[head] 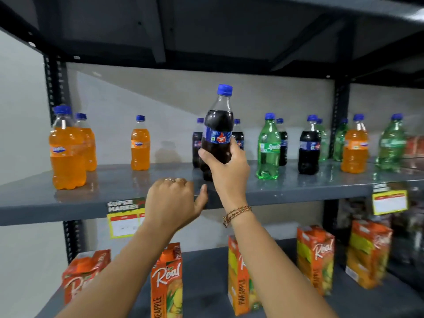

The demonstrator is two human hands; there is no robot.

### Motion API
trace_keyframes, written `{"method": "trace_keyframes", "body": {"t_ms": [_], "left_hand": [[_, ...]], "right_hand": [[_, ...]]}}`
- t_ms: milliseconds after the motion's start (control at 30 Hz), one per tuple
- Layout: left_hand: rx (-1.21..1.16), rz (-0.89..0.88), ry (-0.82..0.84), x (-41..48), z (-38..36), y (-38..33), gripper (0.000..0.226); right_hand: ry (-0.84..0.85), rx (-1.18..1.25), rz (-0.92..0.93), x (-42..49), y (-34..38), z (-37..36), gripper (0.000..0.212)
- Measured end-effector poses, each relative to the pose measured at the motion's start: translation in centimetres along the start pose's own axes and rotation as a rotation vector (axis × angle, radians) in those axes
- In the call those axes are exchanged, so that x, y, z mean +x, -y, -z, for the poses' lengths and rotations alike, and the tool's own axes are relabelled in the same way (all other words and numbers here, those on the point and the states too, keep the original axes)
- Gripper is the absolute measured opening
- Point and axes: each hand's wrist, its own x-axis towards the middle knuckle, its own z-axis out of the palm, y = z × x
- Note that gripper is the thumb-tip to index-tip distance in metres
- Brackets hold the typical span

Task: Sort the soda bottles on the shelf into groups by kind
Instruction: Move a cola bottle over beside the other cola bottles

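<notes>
My right hand (226, 167) grips a dark cola bottle (218, 131) with a blue cap, held at the middle of the grey shelf (119, 187), its base low near the board. My left hand (174, 200) rests on the shelf's front edge, fingers curled, holding nothing. Three orange soda bottles (67, 152) stand at the left. Two cola bottles (196, 143) stand behind the held one. To the right stand green soda bottles (269, 150), more cola bottles (309, 150) and one orange bottle (355, 148), all mixed together.
The shelf above (206, 31) hangs low over the bottle caps. Black uprights (55, 83) frame the bay. Yellow price tags (125, 220) hang on the front edge. Orange pineapple juice cartons (167, 281) stand on the lower shelf.
</notes>
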Motion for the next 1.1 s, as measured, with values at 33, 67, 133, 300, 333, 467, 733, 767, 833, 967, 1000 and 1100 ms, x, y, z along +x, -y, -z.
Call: {"method": "trace_keyframes", "body": {"t_ms": [33,67,133,300,333,467,733,767,833,967,1000,1100], "left_hand": [[-0.027,0.001,0.008,0.4,-0.2,-1.0,0.057],[-0.056,-0.001,0.006,0.8,-0.4,-2.0,0.057],[-0.094,0.002,0.008,1.3,-0.9,-3.6,0.054],[-0.133,0.012,-0.01,2.2,-1.9,-7.2,0.052],[-0.136,0.021,-0.017,2.2,-2.2,-7.4,0.053],[-0.135,0.045,-0.007,2.1,-2.9,-7.5,0.058],[-0.094,0.061,0.005,2.1,-3.2,-7.9,0.059],[-0.092,0.063,0.003,2.1,-3.2,-7.9,0.058],[-0.083,0.067,-0.007,2.1,-3.1,-7.9,0.057],[-0.075,0.079,-0.013,2.0,-3.0,-8.1,0.057],[-0.071,0.083,-0.014,2.0,-3.0,-8.1,0.056],[-0.073,0.082,-0.016,1.9,-3.0,-8.2,0.056]], "right_hand": [[-0.022,-0.013,0.0,0.5,-0.2,1.2,0.039],[-0.04,-0.028,0.003,1.1,-0.5,2.4,0.038],[-0.064,-0.057,0.008,1.9,-1.1,4.4,0.035],[-0.16,-0.129,-0.072,4.7,-3.5,10.0,0.048],[-0.182,-0.146,-0.075,5.3,-4.0,11.2,0.044],[-0.215,-0.284,-0.1,7.4,-5.7,15.3,0.034],[-0.146,-0.438,-0.266,10.3,-8.6,19.3,0.028],[-0.14,-0.439,-0.273,10.4,-8.8,19.4,0.028],[-0.108,-0.434,-0.276,10.5,-9.1,19.4,0.029],[0.019,-0.434,-0.258,10.5,-9.3,19.2,0.031],[0.039,-0.446,-0.254,10.5,-9.3,19.1,0.032],[0.079,-0.474,-0.245,10.5,-9.3,19.2,0.036]]}}
